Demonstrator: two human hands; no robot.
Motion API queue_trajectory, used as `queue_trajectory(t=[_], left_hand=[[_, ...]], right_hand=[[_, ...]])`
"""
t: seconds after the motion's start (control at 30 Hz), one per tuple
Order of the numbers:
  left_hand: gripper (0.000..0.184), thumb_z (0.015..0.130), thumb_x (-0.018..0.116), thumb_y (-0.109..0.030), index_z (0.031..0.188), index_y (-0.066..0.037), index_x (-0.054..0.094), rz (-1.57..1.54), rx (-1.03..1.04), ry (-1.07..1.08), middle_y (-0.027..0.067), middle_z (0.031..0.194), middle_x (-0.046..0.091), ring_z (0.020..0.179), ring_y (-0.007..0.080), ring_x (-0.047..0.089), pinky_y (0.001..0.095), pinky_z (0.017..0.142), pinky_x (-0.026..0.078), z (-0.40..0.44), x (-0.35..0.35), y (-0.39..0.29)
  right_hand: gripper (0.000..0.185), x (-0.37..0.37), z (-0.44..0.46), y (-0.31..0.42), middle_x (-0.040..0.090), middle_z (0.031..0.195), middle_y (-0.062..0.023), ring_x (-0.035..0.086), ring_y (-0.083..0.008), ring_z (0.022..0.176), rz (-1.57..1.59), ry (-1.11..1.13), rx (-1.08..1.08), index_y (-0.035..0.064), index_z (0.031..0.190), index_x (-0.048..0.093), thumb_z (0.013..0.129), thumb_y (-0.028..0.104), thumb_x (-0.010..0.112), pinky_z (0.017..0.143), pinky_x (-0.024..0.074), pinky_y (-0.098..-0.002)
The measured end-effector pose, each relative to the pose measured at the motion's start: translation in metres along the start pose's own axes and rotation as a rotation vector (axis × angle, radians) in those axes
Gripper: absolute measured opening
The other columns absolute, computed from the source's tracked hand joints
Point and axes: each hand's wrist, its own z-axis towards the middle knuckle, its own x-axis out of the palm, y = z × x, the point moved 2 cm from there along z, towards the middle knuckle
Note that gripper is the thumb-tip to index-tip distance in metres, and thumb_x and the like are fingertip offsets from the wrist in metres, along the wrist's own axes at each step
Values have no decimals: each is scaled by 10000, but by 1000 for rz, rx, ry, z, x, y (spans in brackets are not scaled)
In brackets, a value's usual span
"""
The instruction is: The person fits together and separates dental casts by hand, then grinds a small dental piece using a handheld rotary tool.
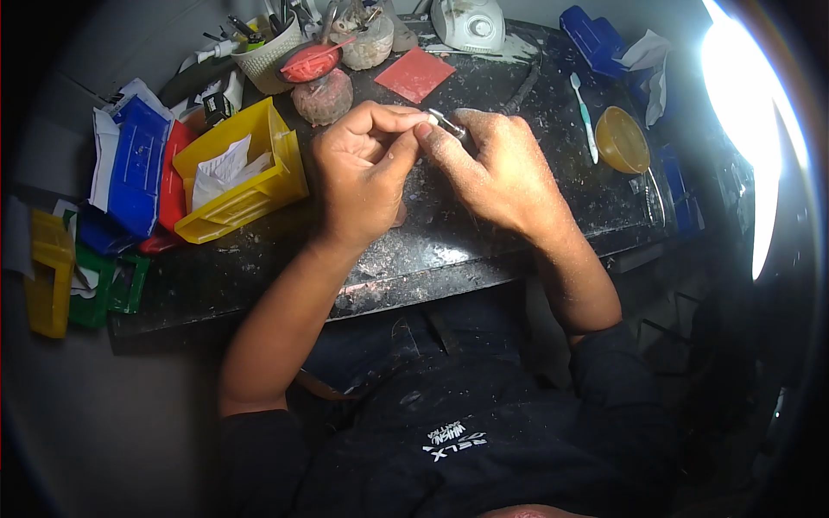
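Note:
My left hand [363, 173] is closed in a pinch, thumb and forefinger together on a small whitish piece [431, 120] whose exact kind I cannot make out. White dust coats my right hand [509, 168], which is wrapped round a slim metal handpiece [451, 128]. Its front end meets the small piece between the two hands, and most of its body is hidden by my fingers. Both hands are held above the dark, dusty worktable [414, 268]. Behind them lies a flat red sheet [414, 75], like wax.
To the left stand a yellow bin [285, 168] with papers and a blue bin [134, 164]. A dark dish of red pieces [309, 63] and a white device [468, 24] are behind. At right are a toothbrush [584, 119], an amber bowl [623, 140] and a bright lamp [747, 104].

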Motion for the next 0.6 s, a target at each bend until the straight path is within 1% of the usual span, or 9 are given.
queue_trajectory(t=[0.13, 0.23, 0.27, 0.3, 0.33, 0.37, 0.43, 0.47, 0.6], left_hand=[[81, 919, 622, 129, 953, 57, 634, 1, 6, 3, 137, 1024, 702, 935, 130, 677, 253, 867, 552, 0, 0, -1], [78, 927, 630, 106, 987, 56, 631, -6, 5, 1, 127, 1015, 697, 927, 120, 670, 245, 847, 545, 0, -1, 2], [78, 927, 630, 106, 987, 56, 631, -5, 8, 0, 127, 1015, 697, 927, 120, 670, 245, 847, 545, 1, -3, 1], [91, 945, 620, 91, 1029, 56, 622, 65, 16, 46, 116, 1039, 685, 951, 122, 665, 246, 868, 537, 1, -5, 0], [110, 962, 611, 77, 1070, 56, 613, 135, 24, 92, 105, 1064, 672, 975, 125, 660, 247, 889, 528, 2, -5, -1], [110, 962, 611, 77, 1070, 56, 613, 137, 27, 89, 105, 1064, 672, 975, 125, 660, 247, 889, 528, 2, -6, -1], [152, 963, 624, 62, 1111, 52, 595, 186, 66, 107, 76, 1038, 655, 959, 106, 637, 233, 874, 512, 3, -6, -2], [169, 970, 613, 60, 1137, 53, 582, 171, 77, 105, 67, 1029, 646, 948, 98, 624, 229, 869, 502, 3, -5, -1], [178, 979, 597, 57, 1156, 57, 572, 154, 127, 130, 81, 1046, 646, 967, 104, 627, 237, 881, 503, 2, -3, -1]], right_hand=[[581, 1, 1, -3, 624, 651, -286, 693, -438, 682, 13, 8, 2, -96, 757, 665, 887, 470, 639, 640, 548, -470], [609, 1, 4, -6, 628, 641, -274, 698, -413, 658, -4, 23, 19, -96, 760, 668, 881, 501, 657, 632, 546, -461], [622, -2, 5, -6, 627, 630, -265, 698, -391, 643, -3, 46, 57, -93, 761, 669, 876, 518, 667, 626, 545, -454], [635, -4, 6, -7, 625, 620, -256, 699, -369, 629, -2, 70, 94, -90, 761, 671, 872, 535, 677, 621, 543, -447], [614, -4, 6, -15, 617, 604, -224, 674, -310, 589, 47, 60, 55, -70, 776, 684, 881, 534, 687, 601, 526, -428], [530, -5, 7, -21, 600, 583, -172, 615, -233, 551, 169, 45, -9, -48, 788, 688, 914, 467, 692, 568, 491, -400], [466, -5, 10, -31, 571, 567, -114, 535, -153, 541, 333, 73, -54, -34, 796, 686, 934, 411, 698, 537, 446, -364], [454, -5, 10, -31, 545, 556, -82, 494, -114, 548, 377, 87, -32, -29, 773, 670, 935, 393, 707, 523, 422, -346], [484, -5, 9, -27, 523, 546, -69, 467, -113, 535, 287, 109, -79, -17, 730, 650, 925, 420, 717, 510, 406, -348]])
